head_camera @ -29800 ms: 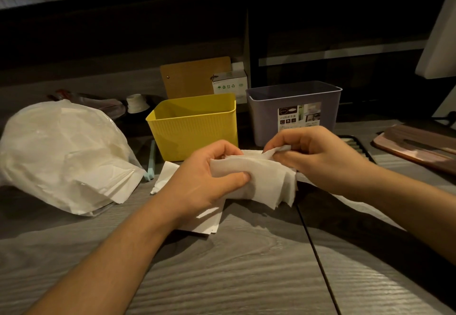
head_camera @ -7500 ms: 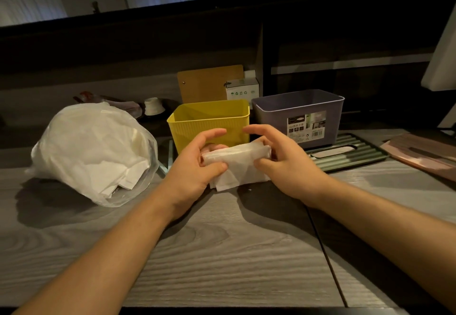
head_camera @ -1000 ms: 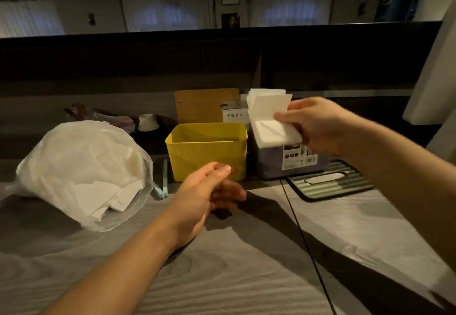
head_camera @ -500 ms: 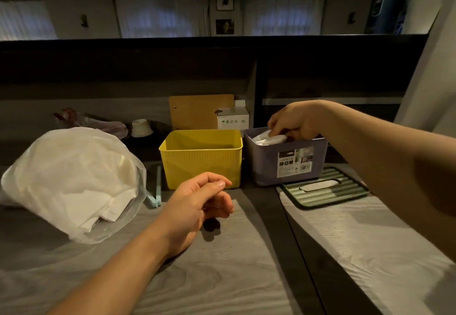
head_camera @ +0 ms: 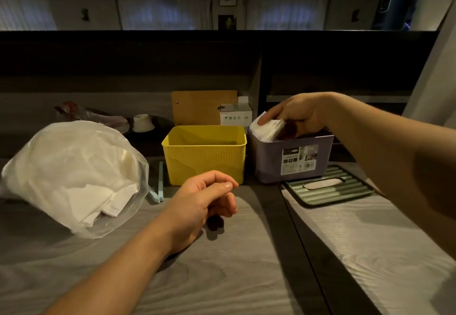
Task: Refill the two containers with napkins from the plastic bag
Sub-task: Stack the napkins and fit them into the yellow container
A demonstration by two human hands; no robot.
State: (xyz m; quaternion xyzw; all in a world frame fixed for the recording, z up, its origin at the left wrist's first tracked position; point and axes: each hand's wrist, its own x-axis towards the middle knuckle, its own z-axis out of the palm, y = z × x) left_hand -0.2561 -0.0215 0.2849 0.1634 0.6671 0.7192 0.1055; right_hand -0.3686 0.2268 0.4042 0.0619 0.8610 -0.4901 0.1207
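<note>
Here, right hand [head_camera: 299, 114] gripping napkins [head_camera: 267, 127], bin rim

Yellow bin [head_camera: 204, 156] open-topped; purple bin [head_camera: 293, 159] occupied

Yellow ribbed container [head_camera: 206, 158], lavender container [head_camera: 269, 164], white napkins [head_camera: 267, 128], green ridged lid [head_camera: 328, 187], grey wood-grain table [head_camera: 222, 277].

Can't see inside the purple container [head_camera: 291, 159], right hand [head_camera: 298, 114] covers it; label print at 3 o'clock's too tiny.
</note>
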